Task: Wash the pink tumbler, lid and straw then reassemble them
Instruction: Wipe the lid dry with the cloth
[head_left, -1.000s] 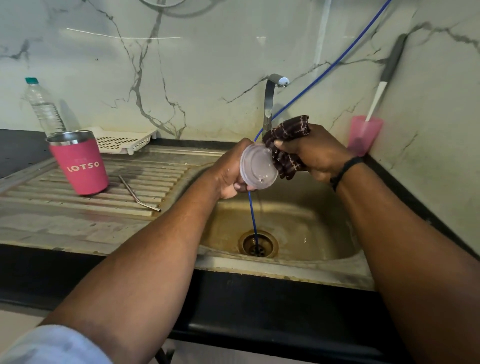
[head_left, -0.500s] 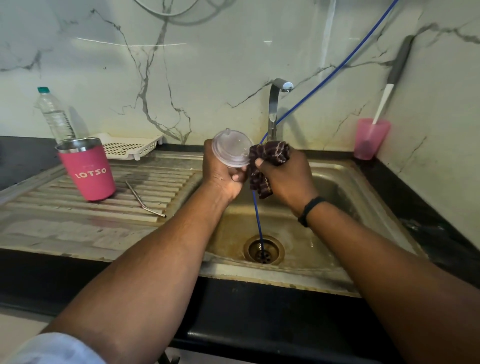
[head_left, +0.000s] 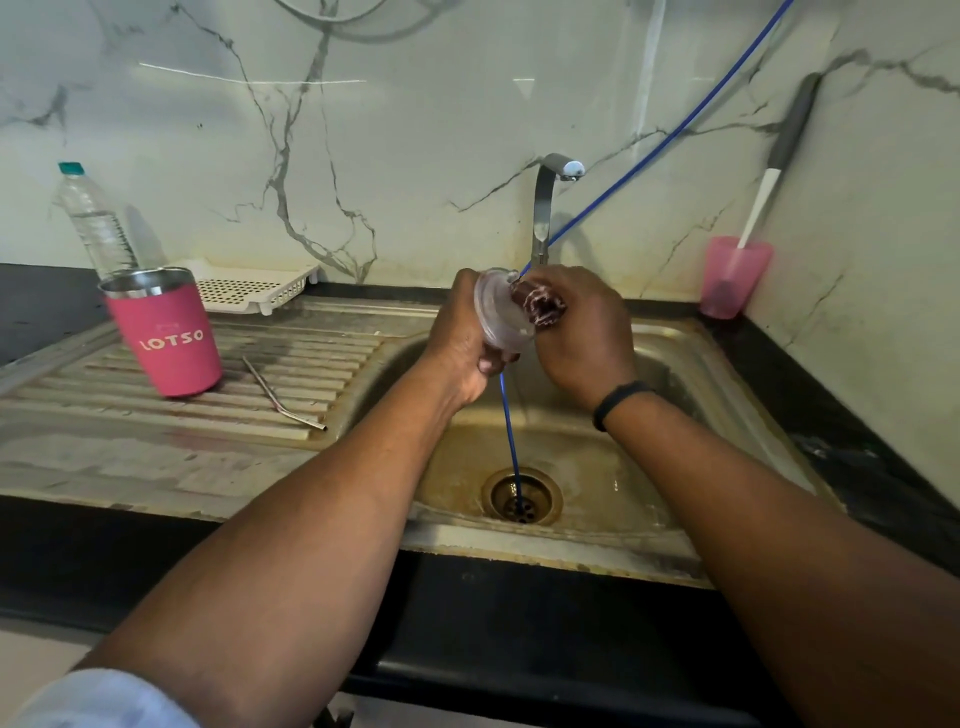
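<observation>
Two hands over sink | left fingers (head_left: 485, 364) grip lid (head_left: 501, 312) | right fingers curled round cloth (head_left: 540, 306) against lid

soft, fairly dim daylight with a greenish cast fills the wide-angle view, thin streaks of glare cross the glossy marble wall (head_left: 467, 104), a faint shadow falls right of the tap (head_left: 545, 208), straight lines bow toward the edges, and the hands are slightly motion-blurred.
</observation>
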